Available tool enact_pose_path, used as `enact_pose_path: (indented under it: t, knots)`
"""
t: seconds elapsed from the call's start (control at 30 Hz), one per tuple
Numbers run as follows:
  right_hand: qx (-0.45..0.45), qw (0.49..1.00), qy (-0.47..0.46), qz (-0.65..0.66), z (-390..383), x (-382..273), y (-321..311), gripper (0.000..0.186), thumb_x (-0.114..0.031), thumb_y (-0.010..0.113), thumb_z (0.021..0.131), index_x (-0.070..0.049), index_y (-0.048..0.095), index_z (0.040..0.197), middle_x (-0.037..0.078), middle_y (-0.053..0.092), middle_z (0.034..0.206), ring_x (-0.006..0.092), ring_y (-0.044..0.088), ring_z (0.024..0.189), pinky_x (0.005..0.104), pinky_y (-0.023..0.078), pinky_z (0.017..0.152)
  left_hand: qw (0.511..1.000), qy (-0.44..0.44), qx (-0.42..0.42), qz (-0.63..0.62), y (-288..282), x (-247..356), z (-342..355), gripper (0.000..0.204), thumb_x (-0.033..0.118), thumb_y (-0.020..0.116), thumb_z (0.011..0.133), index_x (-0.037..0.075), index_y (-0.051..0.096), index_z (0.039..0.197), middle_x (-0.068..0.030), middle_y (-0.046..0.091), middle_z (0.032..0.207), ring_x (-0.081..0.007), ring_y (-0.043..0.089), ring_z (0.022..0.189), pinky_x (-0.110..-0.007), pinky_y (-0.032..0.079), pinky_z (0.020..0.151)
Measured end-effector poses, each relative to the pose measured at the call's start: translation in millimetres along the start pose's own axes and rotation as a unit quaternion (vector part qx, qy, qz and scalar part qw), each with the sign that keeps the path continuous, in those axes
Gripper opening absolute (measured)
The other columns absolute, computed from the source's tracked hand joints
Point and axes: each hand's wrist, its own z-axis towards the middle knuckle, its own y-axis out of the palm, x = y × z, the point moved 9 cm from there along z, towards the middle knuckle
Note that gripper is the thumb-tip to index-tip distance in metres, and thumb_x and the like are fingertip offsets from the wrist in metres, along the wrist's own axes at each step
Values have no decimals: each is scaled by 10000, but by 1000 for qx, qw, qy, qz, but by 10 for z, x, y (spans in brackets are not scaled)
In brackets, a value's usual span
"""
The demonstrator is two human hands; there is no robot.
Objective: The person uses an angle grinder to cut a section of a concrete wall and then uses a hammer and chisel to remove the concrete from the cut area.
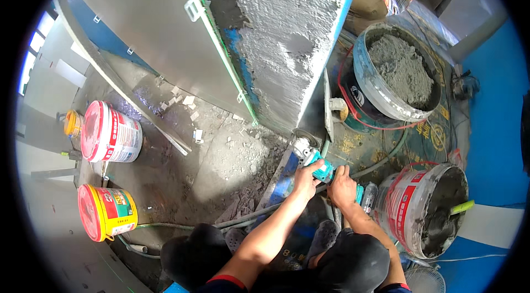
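Both of my hands are wrapped around a teal and black angle grinder [326, 172]. Toward its metal head, my left hand [305, 181] grips the front of the body. My right hand [343, 188] is closed around the rear part. The grinder's disc [306, 137] is at the foot of a wall end coated in rough grey mortar [281, 44]; whether it touches cannot be made out. Large smooth tiles [171, 33] cover the wall face to the left, with a green-edged strip and white clips along their edge. My knees are bent low behind the tool.
A big bucket [381, 102] of grey mortar stands far right, another bucket [400, 204] with dark paste and a green-handled tool nearer. At left are a red-lidded white bucket [122, 137] and a yellow bucket [118, 210]. A hose [381, 169] crosses the floor; tile scraps [189, 100] lie about.
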Motion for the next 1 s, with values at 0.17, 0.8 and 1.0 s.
enact_pose_path:
  t: [0.17, 0.8, 1.0]
  knots:
    - [7, 1000, 12, -11, -13, -4, 3, 400, -68, 682, 658, -7, 410, 945, 196, 511, 944, 395, 636, 715, 470, 533, 608, 1000, -10, -2, 13, 9, 29, 0, 251, 133, 698, 836, 50, 623, 1061, -63, 659, 998, -205, 635, 936, -417, 504, 855]
    - [16, 999, 12, -41, -34, -10, -9, 423, -60, 677, 678, 4, 397, 988, 223, 509, 1055, 386, 641, 742, 443, 535, 591, 999, -33, -21, 2, 25, -18, 35, 292, 156, 728, 817, 55, 626, 1072, -54, 660, 1002, -201, 632, 948, -394, 489, 855]
    - [4, 999, 17, -41, -23, -5, -10, 435, -80, 681, 691, 0, 396, 1009, 221, 509, 1056, 394, 639, 740, 458, 530, 598, 998, -26, -48, -10, 76, -10, 52, 254, 142, 702, 835, 56, 620, 1060, -55, 659, 998, -189, 628, 945, -381, 481, 868]
